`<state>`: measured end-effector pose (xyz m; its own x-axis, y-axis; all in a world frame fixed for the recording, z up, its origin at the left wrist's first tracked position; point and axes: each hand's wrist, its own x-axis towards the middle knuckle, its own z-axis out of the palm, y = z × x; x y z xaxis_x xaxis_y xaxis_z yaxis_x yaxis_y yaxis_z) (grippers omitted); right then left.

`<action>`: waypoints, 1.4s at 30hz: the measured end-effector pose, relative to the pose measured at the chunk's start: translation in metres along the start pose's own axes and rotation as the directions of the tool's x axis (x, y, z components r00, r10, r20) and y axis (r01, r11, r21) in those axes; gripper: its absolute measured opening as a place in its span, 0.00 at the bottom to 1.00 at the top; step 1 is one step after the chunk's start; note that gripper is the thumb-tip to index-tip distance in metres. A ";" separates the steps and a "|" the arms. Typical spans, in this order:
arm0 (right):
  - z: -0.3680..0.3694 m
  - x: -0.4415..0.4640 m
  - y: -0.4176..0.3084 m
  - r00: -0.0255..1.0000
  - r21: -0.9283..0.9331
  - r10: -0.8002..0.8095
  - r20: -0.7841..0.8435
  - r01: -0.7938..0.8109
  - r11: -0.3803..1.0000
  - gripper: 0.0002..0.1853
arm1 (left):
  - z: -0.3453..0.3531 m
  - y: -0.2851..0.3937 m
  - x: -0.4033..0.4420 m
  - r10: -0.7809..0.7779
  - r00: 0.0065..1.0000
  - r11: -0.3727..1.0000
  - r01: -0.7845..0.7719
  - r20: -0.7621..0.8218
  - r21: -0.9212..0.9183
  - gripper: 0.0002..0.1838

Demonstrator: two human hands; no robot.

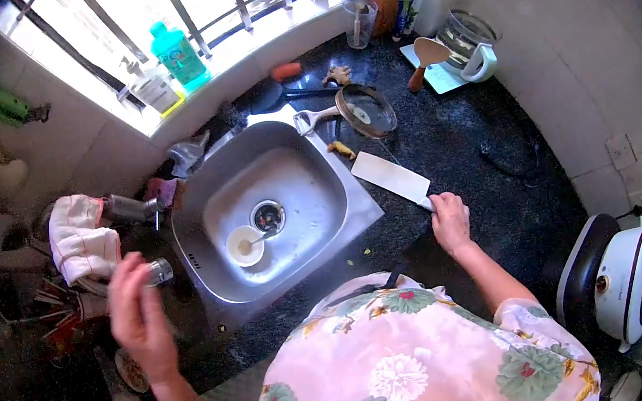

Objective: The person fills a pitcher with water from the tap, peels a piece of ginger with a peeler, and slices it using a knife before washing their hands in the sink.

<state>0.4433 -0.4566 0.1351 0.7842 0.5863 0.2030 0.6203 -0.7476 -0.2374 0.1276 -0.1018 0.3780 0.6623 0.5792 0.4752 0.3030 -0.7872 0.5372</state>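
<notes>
My right hand [450, 221] is closed round the handle of a cleaver [390, 176], whose broad pale blade lies over the dark counter, pointing away to the left. My left hand [140, 314] is raised at the left of the sink [202, 280], slightly smeared, its fingers stretched out with nothing in them. Closest to it are a checked cloth [84, 240] draped near the tap [131, 206] and a small metal-topped jar [159, 271]. In the sink, beside the drain, sits a white bowl [241, 255] with a spoon in it.
Beyond the cleaver are a small yellowish scrap [341, 149], a round strainer [367, 110], a ginger root [337, 75] and a carrot piece [286, 71]. Bottles [182, 58] stand on the sill. A glass jug [469, 37] is back right; a white electric cooker [626, 283] stands right.
</notes>
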 end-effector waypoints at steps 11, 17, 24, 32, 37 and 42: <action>0.004 0.011 -0.015 0.997 -0.029 -0.003 0.080 0.006 1.000 0.15 | 0.078 0.004 -0.086 -0.331 0.917 0.913 0.371 0.224 -0.167 0.08; 0.022 0.027 -0.028 0.992 0.074 -0.058 0.114 0.049 0.996 0.22 | 0.088 0.000 -0.123 -0.453 0.851 0.853 0.501 0.264 -0.151 0.08; 0.012 0.023 -0.076 0.948 0.380 -0.317 -0.038 0.307 0.872 0.18 | 0.091 -0.008 -0.203 -0.644 0.749 0.735 0.662 0.153 -0.145 0.08; 0.039 -0.036 -0.115 0.915 0.364 -0.396 0.078 0.344 0.865 0.17 | 0.055 -0.020 -0.302 -0.748 0.648 0.625 0.761 0.143 -0.177 0.08; 0.046 -0.057 -0.146 0.875 0.174 -0.481 -0.059 0.483 0.858 0.21 | 0.017 -0.033 -0.373 -0.793 0.601 0.580 0.794 0.098 -0.180 0.08; 0.046 -0.102 -0.243 0.831 0.369 -0.556 0.015 0.512 0.776 0.27 | -0.025 -0.049 -0.460 -0.802 0.592 0.595 0.778 -0.082 -0.202 0.09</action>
<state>0.2136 -0.3207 0.1287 0.3073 0.9073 0.2869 0.8873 -0.1643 -0.4310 -0.2091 -0.3241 0.1501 0.0928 0.9914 -0.0924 0.5573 0.0252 0.8299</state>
